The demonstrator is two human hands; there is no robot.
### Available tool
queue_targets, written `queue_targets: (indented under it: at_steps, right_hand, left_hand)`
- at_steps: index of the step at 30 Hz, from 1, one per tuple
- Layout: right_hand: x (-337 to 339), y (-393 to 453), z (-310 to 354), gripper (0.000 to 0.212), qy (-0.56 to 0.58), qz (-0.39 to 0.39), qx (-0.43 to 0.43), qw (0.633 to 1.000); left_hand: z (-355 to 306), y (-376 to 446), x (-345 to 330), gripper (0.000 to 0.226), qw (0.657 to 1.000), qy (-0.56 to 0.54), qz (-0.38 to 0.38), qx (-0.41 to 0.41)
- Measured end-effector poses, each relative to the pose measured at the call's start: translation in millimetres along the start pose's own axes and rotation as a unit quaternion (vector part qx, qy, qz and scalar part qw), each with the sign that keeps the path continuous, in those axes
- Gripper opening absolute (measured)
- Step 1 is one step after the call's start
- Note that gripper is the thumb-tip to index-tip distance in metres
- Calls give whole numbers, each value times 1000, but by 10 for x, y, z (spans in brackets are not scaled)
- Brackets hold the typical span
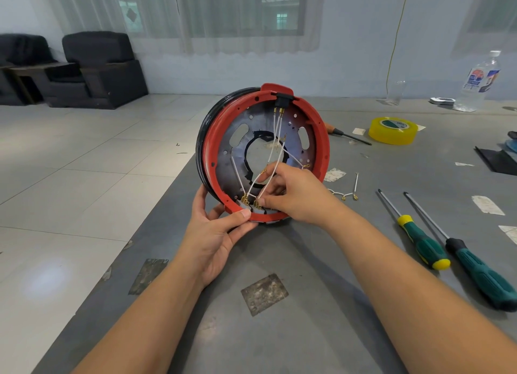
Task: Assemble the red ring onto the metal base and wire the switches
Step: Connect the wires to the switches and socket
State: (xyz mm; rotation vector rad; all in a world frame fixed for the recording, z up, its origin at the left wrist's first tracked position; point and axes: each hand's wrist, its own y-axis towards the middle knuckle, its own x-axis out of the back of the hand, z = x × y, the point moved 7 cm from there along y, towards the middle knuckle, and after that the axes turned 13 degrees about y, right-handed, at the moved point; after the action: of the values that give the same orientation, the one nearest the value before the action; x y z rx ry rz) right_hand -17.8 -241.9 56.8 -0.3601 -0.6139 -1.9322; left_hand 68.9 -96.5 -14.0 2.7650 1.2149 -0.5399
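The red ring (321, 138) sits around the dark metal base (237, 161), and the whole assembly stands on edge on the grey table, its open side facing me. My left hand (215, 233) grips the lower rim of the ring, thumb on its front edge. My right hand (293, 194) reaches inside and pinches a white wire (267, 175) near brass terminals (246, 200) at the bottom. More white wires run up to a black switch (280, 101) at the top of the ring.
Two green-handled screwdrivers (425, 245) (484, 275) lie to the right, with a loose wire harness (347, 194) between them and the ring. A yellow tape roll (393, 130), a small orange-handled tool (347, 134) and a plastic bottle (479, 82) sit farther back. The table's left edge (156, 211) drops to tiled floor.
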Motion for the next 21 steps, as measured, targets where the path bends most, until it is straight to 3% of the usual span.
queue_targets:
  at_steps: [5, 8, 10, 14, 21]
  right_hand:
    - [104, -44, 65, 18, -106, -31, 74, 991]
    - [121, -207, 118, 15, -237, -70, 174, 953]
    - [104, -332, 74, 24, -296, -78, 209, 929]
    - [47, -458, -84, 48, -362, -50, 225, 903]
    - [-10, -521, -54, 33, -391, -114, 287, 867]
  left_hand:
    - [-30, 18, 42, 103, 1000, 1, -6, -1]
    - [-33, 31, 77, 97, 1000, 5, -5, 2]
    - [-42, 31, 96, 97, 1000, 1, -3, 4]
    - [-63, 41, 106, 92, 1000, -14, 5, 10]
    - [-11, 50, 84, 64, 1000, -11, 21, 17]
